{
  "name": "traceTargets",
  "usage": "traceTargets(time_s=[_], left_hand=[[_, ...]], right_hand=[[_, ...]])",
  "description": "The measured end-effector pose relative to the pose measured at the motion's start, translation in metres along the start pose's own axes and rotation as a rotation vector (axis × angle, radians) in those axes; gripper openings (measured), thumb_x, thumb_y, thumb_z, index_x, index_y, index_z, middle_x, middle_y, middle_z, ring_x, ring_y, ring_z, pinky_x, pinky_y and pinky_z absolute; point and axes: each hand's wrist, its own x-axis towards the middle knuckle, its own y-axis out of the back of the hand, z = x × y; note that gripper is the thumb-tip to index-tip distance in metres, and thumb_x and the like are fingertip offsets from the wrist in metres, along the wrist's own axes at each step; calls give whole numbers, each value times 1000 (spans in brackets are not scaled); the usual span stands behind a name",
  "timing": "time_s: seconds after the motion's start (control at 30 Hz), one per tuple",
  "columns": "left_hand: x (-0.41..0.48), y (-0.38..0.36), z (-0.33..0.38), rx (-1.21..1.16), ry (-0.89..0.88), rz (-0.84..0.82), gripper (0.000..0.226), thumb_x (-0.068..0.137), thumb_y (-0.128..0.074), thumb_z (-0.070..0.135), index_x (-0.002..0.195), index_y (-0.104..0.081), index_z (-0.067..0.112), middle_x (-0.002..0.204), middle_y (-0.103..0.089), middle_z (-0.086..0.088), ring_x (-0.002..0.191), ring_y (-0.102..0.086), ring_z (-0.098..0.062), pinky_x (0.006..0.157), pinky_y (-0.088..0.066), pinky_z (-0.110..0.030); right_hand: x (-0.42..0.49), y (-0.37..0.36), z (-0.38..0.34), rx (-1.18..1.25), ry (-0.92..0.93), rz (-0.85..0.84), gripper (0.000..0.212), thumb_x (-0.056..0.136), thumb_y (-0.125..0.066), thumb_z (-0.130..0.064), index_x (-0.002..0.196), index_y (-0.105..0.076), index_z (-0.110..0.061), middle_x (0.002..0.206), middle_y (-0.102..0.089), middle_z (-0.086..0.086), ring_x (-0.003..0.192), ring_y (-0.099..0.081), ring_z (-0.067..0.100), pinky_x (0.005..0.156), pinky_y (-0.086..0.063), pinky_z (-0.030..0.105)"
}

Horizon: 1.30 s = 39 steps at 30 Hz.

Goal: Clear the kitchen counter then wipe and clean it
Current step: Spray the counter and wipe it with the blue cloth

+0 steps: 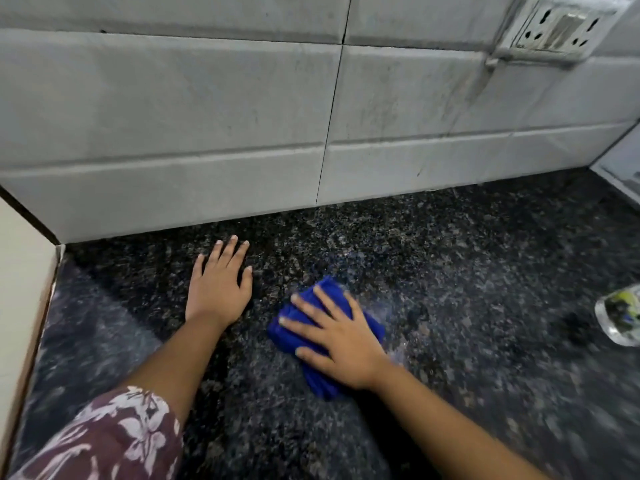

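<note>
The right hand (339, 337) lies flat on the folded blue cloth (320, 384), fingers straight and spread, pressing it down onto the dark speckled granite surface (467, 271). The cloth sits mid-surface, nearer the front than the white tiled wall (173, 116). The left hand (218, 282) is open too, palm down on bare stone just left of the cloth and holding nothing. It looks like a brace for the body.

This is the wiping stage, by the look of it. A clear container (620, 313), too blurred to identify, sits at the right edge, so the clearing may not be quite finished.

A pale, wet-looking sheen shows just right of the cloth. To do this well, the palm should stay broad over the cloth so the pressure spreads evenly. Strokes should overlap and run right up to the joint where stone meets tile, and into the left corner by the cream side panel (24, 271), where grime tends to collect. The left hand will need to lift so its patch gets covered. The container wants shifting before the cloth reaches that end.
</note>
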Motion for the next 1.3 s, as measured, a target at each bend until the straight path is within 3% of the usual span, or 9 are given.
traceTargets(time_s=[0.1,0.27,0.5,0.6,0.7,0.87,1.1,1.2,1.3], left_hand=[[0,-1,0,-7,-1,-7,53,101,-30,39,152,-22,27,160,-14,6,148,-8,-16,119,-10,-42],[1,-1,1,2,5,-12,54,101,-28,39,152,-20,28,160,-13,6,148,-8,-16,119,-9,-43],[0,0,0,-1,-4,-18,53,101,-29,39,152,-22,27,160,-14,6,148,-9,-16,119,-10,-43],[1,-1,0,0,-2,-10,53,101,-29,39,152,-22,27,160,-14,6,148,-9,-17,119,-10,-43],[0,-2,1,-3,11,-35,54,100,-28,39,153,-18,26,160,-14,5,148,-9,-18,119,-10,-44],[-12,14,10,-22,-31,74,55,99,-37,34,151,-25,19,156,-29,-1,144,-25,-20,116,-21,-46],[-102,2,77,-98,-107,-131,54,101,-19,43,153,-14,30,161,-6,8,148,-3,-13,118,-8,-42],[-115,-7,88,-29,-131,-106,62,93,-2,48,153,-12,33,161,-3,9,148,-3,-13,118,-5,-44],[-112,-10,85,-17,-101,-105,54,99,-12,44,152,-9,36,161,1,11,148,1,-11,118,-3,-44]], right_hand=[[-50,-4,28,15,28,17,48,95,-20,-65,141,-9,-62,156,4,-28,146,13,7,114,10,46],[-24,17,74,39,-384,59,57,79,4,-78,135,-1,-68,152,12,-30,145,14,7,114,-3,58],[-69,-9,18,-1,-6,9,50,96,-23,-64,143,-10,-58,157,3,-26,147,10,9,114,8,45],[-91,1,69,-20,-266,57,50,88,-8,-74,138,-3,-66,156,3,-27,145,11,5,114,-5,54],[-57,10,67,29,-457,54,53,84,-6,-73,137,0,-66,153,12,-27,146,14,9,115,0,56],[-77,-16,-8,19,-72,34,49,96,-24,-63,143,-11,-59,157,5,-25,147,11,10,114,10,45],[-90,2,31,59,-469,58,56,83,-4,-73,138,-2,-65,151,14,-29,146,14,10,115,2,56],[-102,-18,-16,10,-316,99,55,90,-12,-70,144,-11,-57,158,1,-20,148,5,18,113,-2,58],[-158,-26,-11,-5,-147,32,52,94,-21,-68,144,-10,-58,158,1,-24,147,8,12,113,5,50]])
